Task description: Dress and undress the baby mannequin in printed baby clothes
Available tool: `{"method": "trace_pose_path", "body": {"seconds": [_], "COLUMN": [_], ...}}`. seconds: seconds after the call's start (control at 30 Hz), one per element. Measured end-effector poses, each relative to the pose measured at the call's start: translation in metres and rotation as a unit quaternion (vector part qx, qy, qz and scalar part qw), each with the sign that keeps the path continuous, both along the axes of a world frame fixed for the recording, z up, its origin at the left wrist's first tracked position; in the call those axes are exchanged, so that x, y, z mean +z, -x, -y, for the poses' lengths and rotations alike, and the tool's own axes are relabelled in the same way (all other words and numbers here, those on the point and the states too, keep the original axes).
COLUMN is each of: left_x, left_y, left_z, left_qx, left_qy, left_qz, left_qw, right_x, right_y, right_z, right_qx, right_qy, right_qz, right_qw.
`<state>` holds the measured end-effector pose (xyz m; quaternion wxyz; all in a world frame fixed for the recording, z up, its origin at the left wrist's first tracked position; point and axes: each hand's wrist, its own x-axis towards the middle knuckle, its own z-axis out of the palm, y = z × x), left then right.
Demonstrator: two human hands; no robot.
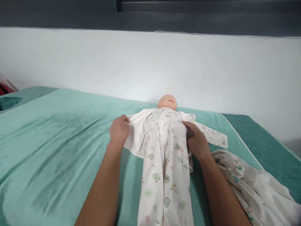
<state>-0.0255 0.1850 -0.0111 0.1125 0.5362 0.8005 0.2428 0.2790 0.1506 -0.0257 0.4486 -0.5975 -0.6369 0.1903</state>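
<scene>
A baby doll (167, 102) lies on its back, its head toward the wall. White baby clothes (164, 150) printed with green and pink animals cover its body and stretch toward me. At the left, my left hand (119, 128) is closed on the edge of a plain white flap of this clothing, pulling it outward. My right hand (196, 138) is at the doll's other side, fingers curled at the garment's edge; what lies under the fingers is partly hidden. Beyond that hand, a printed sleeve (215, 136) lies spread to the right.
Another white printed garment (256, 185) lies crumpled at the lower right, beside my right forearm. Beneath everything is a light green plush cover (58, 141) with darker green borders. A white wall (117, 62) rises behind the doll's head.
</scene>
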Motion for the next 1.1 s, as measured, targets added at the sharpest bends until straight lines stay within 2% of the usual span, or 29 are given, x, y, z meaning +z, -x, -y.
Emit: {"method": "trace_pose_path", "body": {"seconds": [0.13, 0.23, 0.3, 0.37, 0.4, 0.47, 0.53, 0.6, 0.73, 0.87, 1.0, 1.1], "left_x": [-0.003, -0.007, -0.009, -0.011, -0.013, -0.016, -0.019, -0.021, -0.020, -0.017, -0.017, -0.018], "left_y": [0.005, 0.004, -0.001, -0.010, -0.016, -0.029, -0.040, -0.048, -0.056, -0.054, -0.039, -0.026], "left_z": [0.000, -0.002, -0.005, -0.009, -0.011, -0.018, -0.026, -0.034, -0.046, -0.052, -0.056, -0.055], "left_qx": [-0.006, -0.019, -0.037, -0.079, -0.115, -0.205, -0.285, -0.320, -0.299, -0.263, -0.213, -0.178], "left_qy": [0.024, 0.000, -0.054, -0.132, -0.172, -0.231, -0.245, -0.223, -0.161, -0.117, -0.077, -0.046], "left_qz": [-0.042, -0.053, -0.057, -0.050, -0.040, -0.017, -0.002, -0.002, -0.048, -0.110, -0.114, -0.072], "left_qw": [0.999, 0.998, 0.996, 0.987, 0.978, 0.951, 0.927, 0.921, 0.939, 0.951, 0.967, 0.980], "right_x": [0.000, 0.005, 0.010, 0.014, 0.015, 0.014, 0.009, 0.003, 0.003, 0.007, 0.005, 0.000], "right_y": [-0.027, -0.050, -0.054, -0.045, -0.038, -0.020, -0.007, -0.002, -0.005, -0.012, -0.035, -0.058], "right_z": [0.005, 0.011, 0.015, 0.014, 0.012, 0.002, -0.013, -0.031, -0.059, -0.078, -0.094, -0.101], "right_qx": [-0.010, -0.076, -0.153, -0.194, -0.182, -0.098, 0.003, 0.047, 0.022, -0.003, -0.069, -0.066], "right_qy": [0.059, 0.108, 0.090, 0.026, -0.012, -0.075, -0.102, -0.099, -0.054, 0.000, 0.093, 0.113], "right_qz": [0.072, 0.108, 0.143, 0.184, 0.197, 0.201, 0.202, 0.228, 0.296, 0.310, 0.278, 0.228], "right_qw": [0.996, 0.985, 0.974, 0.963, 0.963, 0.972, 0.974, 0.967, 0.953, 0.951, 0.954, 0.965]}}
